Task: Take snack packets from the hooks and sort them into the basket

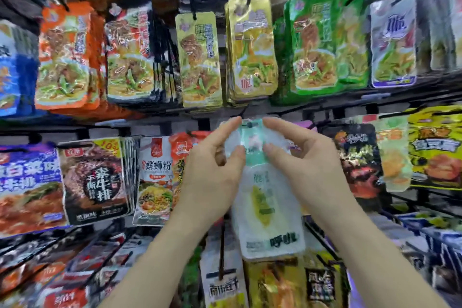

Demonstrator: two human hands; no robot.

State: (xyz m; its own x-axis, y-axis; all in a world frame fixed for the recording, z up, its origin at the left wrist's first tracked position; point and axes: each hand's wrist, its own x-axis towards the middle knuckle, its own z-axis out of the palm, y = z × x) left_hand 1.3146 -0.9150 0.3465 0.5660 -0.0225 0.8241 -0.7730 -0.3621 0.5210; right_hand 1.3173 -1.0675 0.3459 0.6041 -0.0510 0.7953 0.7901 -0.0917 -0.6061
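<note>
**Fingers (232, 130) of both our hands pinch one white packet (268, 210)**

Our left hand (212, 175) curls its thumb and fingers round the top left corner of the white packet. Our right hand (300, 167) does the same at the top right corner. So both hands are grasping this one packet.

The packet is white with green and yellow on it. It hangs straight down between our hands, near the middle of the rack (332, 105). We see the tip of a dark hook (250, 123) at the hole in its top.

More packets hang all over the rack. Gold packets (198, 60) hang just above our hands. Orange packets (63, 57) are near the upper left edge, and green packets (315, 45) are toward the upper right. A black packet (95, 180) with white writing hangs to the left of our left hand.
</note>
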